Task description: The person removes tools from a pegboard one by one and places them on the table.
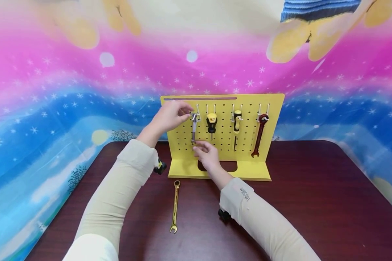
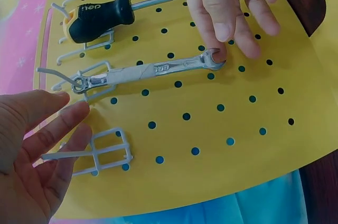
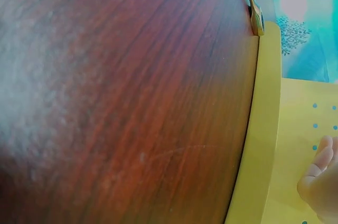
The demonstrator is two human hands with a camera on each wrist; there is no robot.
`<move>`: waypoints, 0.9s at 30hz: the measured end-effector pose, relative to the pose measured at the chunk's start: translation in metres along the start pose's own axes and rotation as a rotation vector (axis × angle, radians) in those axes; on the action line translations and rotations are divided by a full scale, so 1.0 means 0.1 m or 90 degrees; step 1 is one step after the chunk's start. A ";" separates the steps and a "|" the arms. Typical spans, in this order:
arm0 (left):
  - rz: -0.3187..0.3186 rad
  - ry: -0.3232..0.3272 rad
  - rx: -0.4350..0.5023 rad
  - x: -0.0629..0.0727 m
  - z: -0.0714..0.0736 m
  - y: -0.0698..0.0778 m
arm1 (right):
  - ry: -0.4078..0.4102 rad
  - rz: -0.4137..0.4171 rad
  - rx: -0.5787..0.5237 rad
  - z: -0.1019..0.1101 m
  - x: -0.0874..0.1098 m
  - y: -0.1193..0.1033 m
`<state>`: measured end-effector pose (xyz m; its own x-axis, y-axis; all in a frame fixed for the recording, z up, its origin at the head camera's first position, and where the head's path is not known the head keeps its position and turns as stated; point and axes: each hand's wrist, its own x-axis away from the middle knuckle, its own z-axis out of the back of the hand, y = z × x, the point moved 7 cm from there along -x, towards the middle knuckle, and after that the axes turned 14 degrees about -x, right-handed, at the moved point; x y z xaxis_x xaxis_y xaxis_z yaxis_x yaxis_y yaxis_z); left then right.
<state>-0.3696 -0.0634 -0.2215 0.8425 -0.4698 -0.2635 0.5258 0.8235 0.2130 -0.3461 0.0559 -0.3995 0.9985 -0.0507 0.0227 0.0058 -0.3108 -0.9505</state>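
Observation:
A silver combination wrench [image 2: 179,65] with a whitish wrapped middle hangs by its ring end on a white hook of the yellow pegboard [image 1: 248,148]. Beside that ring end is my left hand [image 1: 172,116], thumb and fingers apart with nothing between them. Lower down, my right hand [image 1: 207,154] reaches the wrench's open-ended jaw; in the left wrist view one fingertip touches it and the other fingers are loosely extended. Only part of the right hand [image 3: 321,182] shows in the right wrist view. On the table lies a gold combination wrench [image 1: 175,206], in front of the board.
Right of the silver wrench hang a stubby screwdriver [image 1: 211,123], a longer yellow-and-black screwdriver [image 1: 237,121] and a dark red wrench [image 1: 259,136]. Another white hook [image 2: 111,150] without a tool sits near my left fingers. A patterned cloth [image 1: 117,72] hangs behind the dark wooden table [image 1: 313,199].

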 end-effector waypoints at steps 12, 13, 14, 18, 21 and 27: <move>0.011 -0.015 -0.027 -0.03 -0.07 0.00 | 0.003 0.018 -0.001 -0.02 0.00 0.01; 0.013 -0.015 -0.027 -0.03 -0.07 0.00 | 0.002 0.024 0.001 -0.03 0.01 0.00; 0.013 -0.014 -0.026 -0.03 -0.06 0.01 | 0.002 0.030 0.003 -0.03 0.01 0.00; 0.014 -0.009 -0.017 -0.02 -0.05 0.02 | -0.004 0.051 0.016 -0.04 0.04 -0.04; 0.013 -0.008 -0.007 -0.01 -0.06 0.02 | -0.010 0.058 0.023 -0.05 0.06 -0.06; 0.019 -0.010 0.010 0.00 -0.08 0.02 | -0.016 0.055 0.033 -0.03 0.11 -0.07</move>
<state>-0.3697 -0.0594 -0.2289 0.8598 -0.4496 -0.2422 0.5016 0.8324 0.2357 -0.3354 0.0546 -0.3919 0.9964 -0.0509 -0.0673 -0.0782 -0.2562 -0.9635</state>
